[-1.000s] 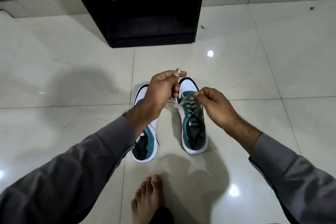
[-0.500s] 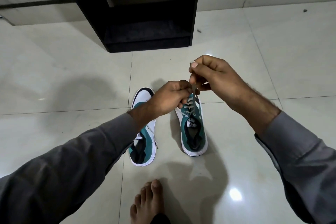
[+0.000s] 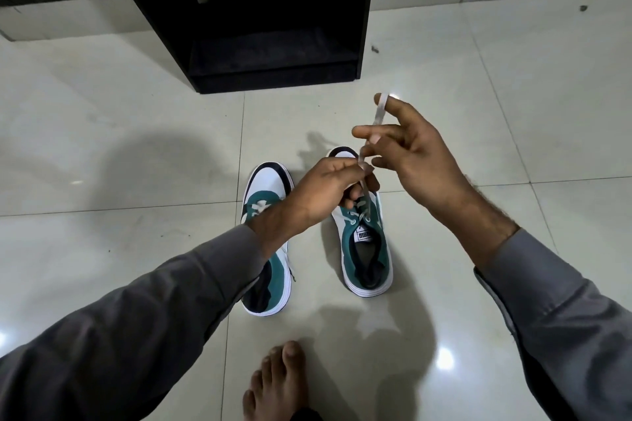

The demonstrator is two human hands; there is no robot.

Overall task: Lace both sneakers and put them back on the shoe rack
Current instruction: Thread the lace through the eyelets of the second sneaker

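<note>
Two teal-and-white sneakers stand side by side on the tiled floor, toes pointing away from me. My forearm covers the middle of the left sneaker (image 3: 265, 188). The right sneaker (image 3: 366, 249) has a white lace (image 3: 379, 113) running up from its eyelets. My left hand (image 3: 321, 191) hovers above the right sneaker's toe and pinches the lace low down. My right hand (image 3: 410, 150) is higher and to the right, fingers partly spread, with the lace's upper end looped over its raised fingertip. The black shoe rack (image 3: 246, 10) stands ahead of the sneakers.
My bare foot (image 3: 277, 383) rests on the floor near the bottom edge, behind the sneakers. The rack's lower shelf (image 3: 270, 48) is dark and I see nothing on it. Pale glossy tiles (image 3: 119, 133) surround the shoes, and a wall with a dark stripe runs behind.
My right hand has risen, moved right and opened its fingers, drawing the lace up taut. My left hand stayed above the right sneaker's toe, holding the lace. The view tilted slightly.
</note>
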